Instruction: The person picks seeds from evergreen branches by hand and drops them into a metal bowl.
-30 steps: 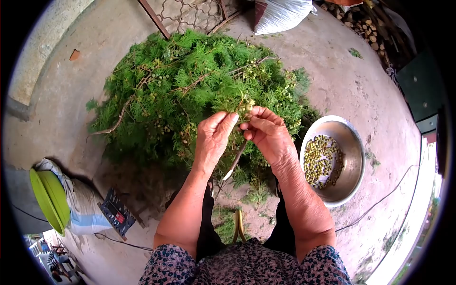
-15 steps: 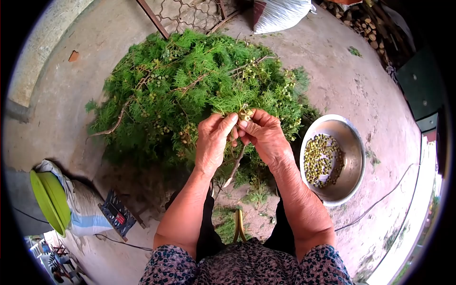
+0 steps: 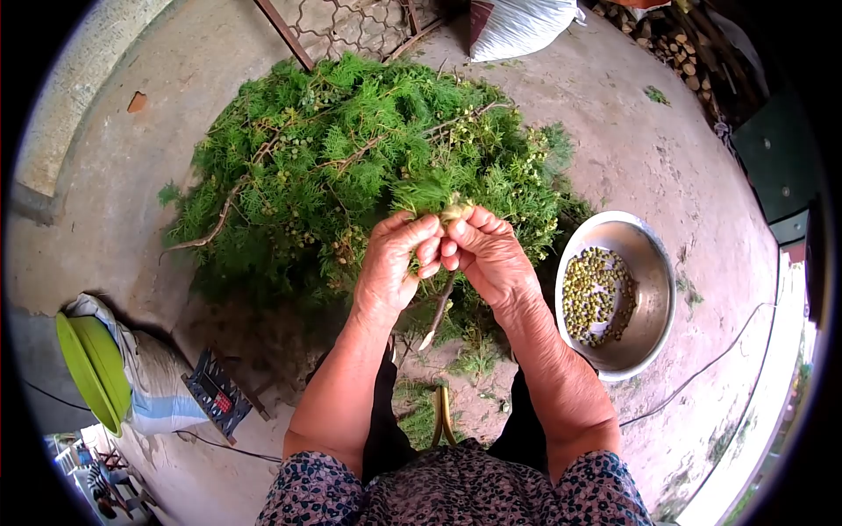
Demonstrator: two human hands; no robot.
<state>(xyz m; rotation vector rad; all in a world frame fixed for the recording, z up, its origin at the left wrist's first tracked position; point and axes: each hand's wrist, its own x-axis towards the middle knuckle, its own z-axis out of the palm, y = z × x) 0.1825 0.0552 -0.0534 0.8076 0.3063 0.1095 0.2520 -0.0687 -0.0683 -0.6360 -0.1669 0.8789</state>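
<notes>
My left hand (image 3: 390, 267) is closed, thumb against fingers, on a feathery green conifer sprig (image 3: 419, 194). Beside it, my right hand (image 3: 497, 267) pinches a pale green seed cone (image 3: 455, 211) at the sprig's side, blurred by motion. The fingertips of both hands nearly meet. A bare twig (image 3: 440, 307) with a pale cut end hangs below them; whether it belongs to the same sprig I cannot tell. Under and beyond the hands lies a big heap of conifer branches (image 3: 351, 131), with clusters of small cones among the leaves.
To the right stands a metal bowl (image 3: 647, 263) with many small green-brown seeds or cones (image 3: 589, 294). On the left are a lime-green basin (image 3: 88, 368), a sack (image 3: 158, 390) and a dark slatted stool (image 3: 215, 394). A white sack (image 3: 522, 26) and stacked firewood (image 3: 680, 57) are at the back.
The cone cluster and my right fingers have shifted slightly, and the cone is now blurred. The hanging twig has swung a little to the right. Both hands keep their pinch.
</notes>
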